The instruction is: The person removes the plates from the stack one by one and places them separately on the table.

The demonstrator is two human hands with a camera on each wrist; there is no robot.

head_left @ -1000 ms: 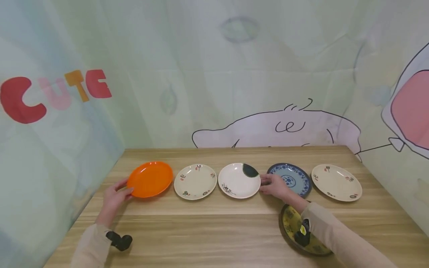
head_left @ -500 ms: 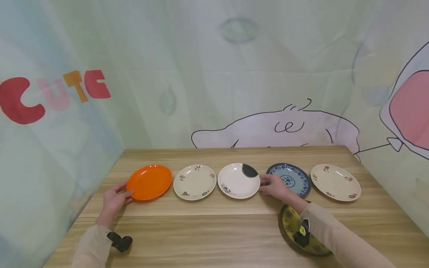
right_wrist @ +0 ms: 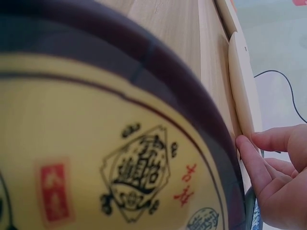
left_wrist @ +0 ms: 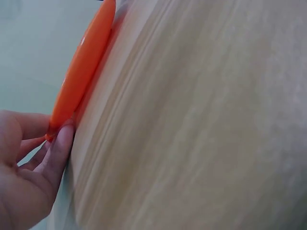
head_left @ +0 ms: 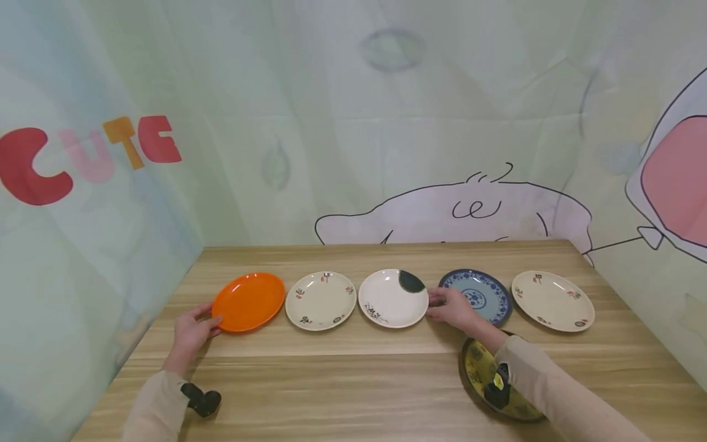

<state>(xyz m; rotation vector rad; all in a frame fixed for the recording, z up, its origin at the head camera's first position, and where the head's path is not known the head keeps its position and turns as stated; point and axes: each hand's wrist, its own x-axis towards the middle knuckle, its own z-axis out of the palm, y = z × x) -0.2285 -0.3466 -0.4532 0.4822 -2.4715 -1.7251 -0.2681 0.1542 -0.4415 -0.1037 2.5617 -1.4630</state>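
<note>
My left hand point(head_left: 191, 331) pinches the near-left rim of an orange plate point(head_left: 248, 302), which is at the left end of a row of plates. In the left wrist view the thumb is at the underside of the orange plate point(left_wrist: 84, 62), and the other fingers are on its far side. My right hand point(head_left: 453, 307) holds the right rim of a white plate point(head_left: 393, 299) with a dark green patch, thumb and forefinger meeting at the edge in the right wrist view. This forearm passes above a yellow dark-rimmed plate point(head_left: 479, 368) and partly hides it.
A cream patterned plate point(head_left: 321, 301) lies between the orange and white plates. Right of the white one are a blue-and-white plate point(head_left: 491, 294), partly behind the right hand, and another cream plate point(head_left: 554, 302). All rest on a wooden table point(head_left: 331, 393) before a printed curtain point(head_left: 248, 153).
The orange plate has come slightly nearer to me, then shifted a little right toward the cream plate, the left hand moving with it. The right hand stays at the white plate.
</note>
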